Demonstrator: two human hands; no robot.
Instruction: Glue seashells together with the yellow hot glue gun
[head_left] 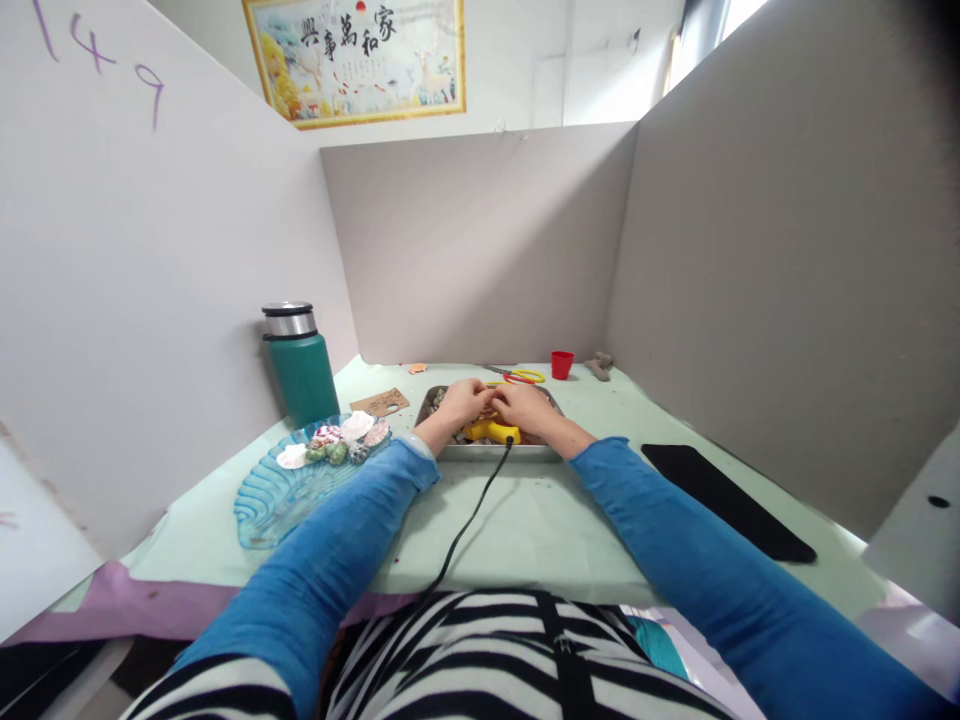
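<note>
My left hand [465,402] and my right hand [521,407] meet over a metal tray [450,453]. Their fingers are bent in a pinch, fingertips close together. Whatever they hold is too small and too covered to name. Just below the fingers, a yellow glue gun [491,432] lies in the tray, its black cord [472,515] running toward my lap. Small mixed pieces fill part of the tray, largely hidden by my hands. Left of my left wrist, a blue scalloped glass plate [262,490] carries several seashells [356,427].
A green bottle [304,380] stands behind the plate, near a brown card [380,403]. Scissors [523,377], a red cup [562,365] and a grey lump [600,366] sit at the back. A black flat pad [724,500] lies right. Grey panels [480,250] enclose three sides.
</note>
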